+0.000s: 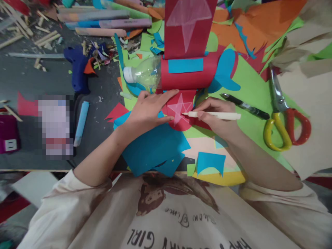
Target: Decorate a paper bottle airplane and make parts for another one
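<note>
In my right hand [214,112] is a white marker pen [220,115], its tip touching a pale star [178,107] on the near red paper wing [181,125]. My left hand [153,109] lies with fingers spread on that wing's left side, holding nothing. The wing joins a plastic bottle [147,73] wrapped in red paper, which carries a blue strip [185,65] and has a white cap at the left. A far red wing [181,41] bears another white star. Blue paper tail pieces [226,67] stick out at the bottle's right end.
Scissors [281,100] and a black pen [246,106] lie at the right. A blue glue gun [77,69], a light-blue marker [81,123] and a blurred-out rectangle are at the left. Several markers [111,23] lie at the back. Blue paper [153,145] sits under my left forearm.
</note>
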A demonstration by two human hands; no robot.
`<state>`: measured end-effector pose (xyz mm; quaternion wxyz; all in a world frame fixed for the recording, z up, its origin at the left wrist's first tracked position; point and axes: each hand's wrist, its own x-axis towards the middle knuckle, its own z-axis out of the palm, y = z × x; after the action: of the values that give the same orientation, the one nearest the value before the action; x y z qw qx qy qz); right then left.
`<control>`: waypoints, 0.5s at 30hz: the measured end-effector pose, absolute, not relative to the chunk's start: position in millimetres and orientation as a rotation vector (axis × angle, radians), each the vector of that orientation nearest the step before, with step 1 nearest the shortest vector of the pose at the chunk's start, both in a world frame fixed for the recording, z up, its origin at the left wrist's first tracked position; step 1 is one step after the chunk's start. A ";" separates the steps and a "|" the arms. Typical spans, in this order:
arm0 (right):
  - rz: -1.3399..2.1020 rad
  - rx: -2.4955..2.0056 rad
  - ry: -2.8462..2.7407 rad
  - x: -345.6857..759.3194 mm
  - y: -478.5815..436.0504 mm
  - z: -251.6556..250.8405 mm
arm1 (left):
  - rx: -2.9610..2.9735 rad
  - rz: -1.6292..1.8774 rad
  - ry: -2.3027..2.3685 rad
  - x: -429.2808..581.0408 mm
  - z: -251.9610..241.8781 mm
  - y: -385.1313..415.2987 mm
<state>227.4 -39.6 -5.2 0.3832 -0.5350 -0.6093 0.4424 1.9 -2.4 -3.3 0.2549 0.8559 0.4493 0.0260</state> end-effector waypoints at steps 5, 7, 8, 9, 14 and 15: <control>1.199 -1.347 -1.592 227.7 -39.9 -4.9 | 2.318 0.068 1.222 2.0 -3.9 -2.4; 1.201 -1.347 -1.603 228.0 -40.0 -5.6 | 2.322 0.070 1.222 1.9 -3.6 -2.4; 1.200 -1.350 -1.603 228.1 -40.0 -6.1 | 2.323 0.072 1.223 1.8 -3.5 -2.4; 1.201 -1.354 -1.602 228.3 -40.0 -6.6 | 2.325 0.073 1.224 1.6 -3.4 -2.4; 1.175 -1.393 -1.577 228.0 -39.5 -7.6 | 2.333 0.077 1.228 1.3 -3.8 -2.5; 1.161 -1.394 -1.573 227.7 -39.3 -7.5 | 2.334 0.079 1.229 1.3 -4.0 -2.6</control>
<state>227.7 -39.3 -7.5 0.3619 -0.5414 -0.6105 0.4507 1.3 -2.6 -4.0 0.2486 0.8566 0.4512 0.0288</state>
